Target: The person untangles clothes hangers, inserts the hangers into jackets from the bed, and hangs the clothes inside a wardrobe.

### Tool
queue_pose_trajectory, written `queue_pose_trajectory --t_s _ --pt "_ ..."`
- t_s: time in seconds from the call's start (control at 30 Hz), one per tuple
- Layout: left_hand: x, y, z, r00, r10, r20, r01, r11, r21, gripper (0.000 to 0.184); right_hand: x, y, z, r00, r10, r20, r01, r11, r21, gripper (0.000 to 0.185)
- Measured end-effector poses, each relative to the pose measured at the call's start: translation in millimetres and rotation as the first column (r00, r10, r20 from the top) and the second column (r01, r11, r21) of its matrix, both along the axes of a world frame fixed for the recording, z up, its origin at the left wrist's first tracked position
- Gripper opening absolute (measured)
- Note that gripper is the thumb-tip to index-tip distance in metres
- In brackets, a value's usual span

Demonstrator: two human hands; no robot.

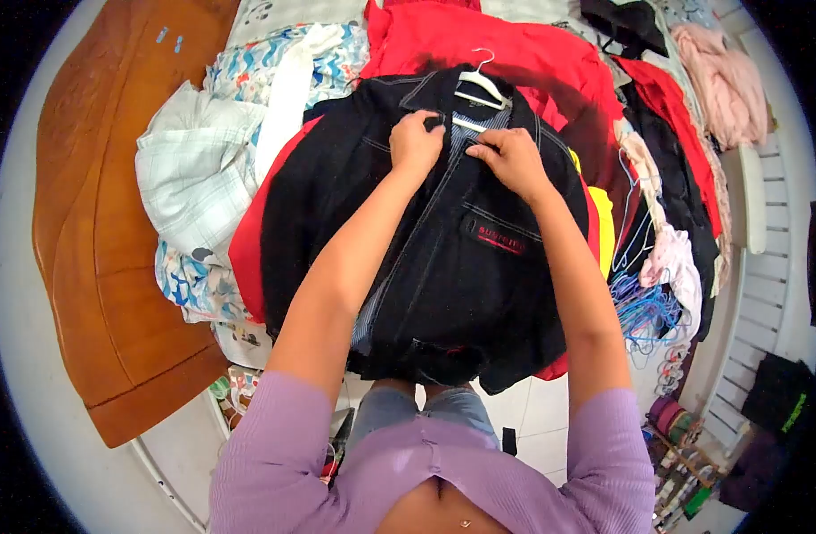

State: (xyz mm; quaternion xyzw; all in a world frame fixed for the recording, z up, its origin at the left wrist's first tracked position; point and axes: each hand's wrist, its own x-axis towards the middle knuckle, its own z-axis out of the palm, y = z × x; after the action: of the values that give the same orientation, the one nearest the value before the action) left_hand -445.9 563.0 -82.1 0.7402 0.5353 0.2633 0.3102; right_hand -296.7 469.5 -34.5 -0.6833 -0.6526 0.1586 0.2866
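A black denim jacket (497,303) with pale stitching and red lettering on its chest lies spread in front of me. A white hanger (482,82) is inside its collar, its hook pointing away from me. My left hand (415,144) is closed on the front edge of the jacket just below the collar, on the left side of the opening. On the other side, my right hand (512,162) pinches the opposite front edge, thumb and fingers together. Striped lining shows between the two hands. The cloth inside each grip is partly hidden.
Red cloth (506,40) lies under and beyond the jacket. A pale checked garment (198,169) is at the left, beside a wooden headboard-like panel (114,240). Several blue hangers (644,311) are bunched at the right, near pink clothing (724,84) and a white slatted rail (755,294).
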Motion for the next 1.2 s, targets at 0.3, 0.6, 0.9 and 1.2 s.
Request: queue_pose_trajectory --t_s 0.3,0.6,0.9,1.2 --pt "16 -12 -17 0.705 -0.674 0.222 0.662 0.737 0.137 0.016 25 -47 -54 0.97 -0.106 -0.219 0.143 0.977 0.159 0.017" --pt "41 36 24 0.612 -0.609 -0.505 0.791 0.465 0.398 0.047 20 -53 -47 0.957 -0.038 -0.287 0.117 0.958 0.263 0.014" --pt "59 55 20 0.221 -0.653 -0.724 0.959 0.279 0.042 0.017 -14 -2 -22 0.998 -0.028 0.061 0.01 0.958 0.288 0.015" --pt "53 60 49 0.435 -0.82 -0.371 0.842 0.517 -0.154 0.021 -19 -4 -54 0.971 -0.238 -0.009 0.23 0.927 0.298 0.016"
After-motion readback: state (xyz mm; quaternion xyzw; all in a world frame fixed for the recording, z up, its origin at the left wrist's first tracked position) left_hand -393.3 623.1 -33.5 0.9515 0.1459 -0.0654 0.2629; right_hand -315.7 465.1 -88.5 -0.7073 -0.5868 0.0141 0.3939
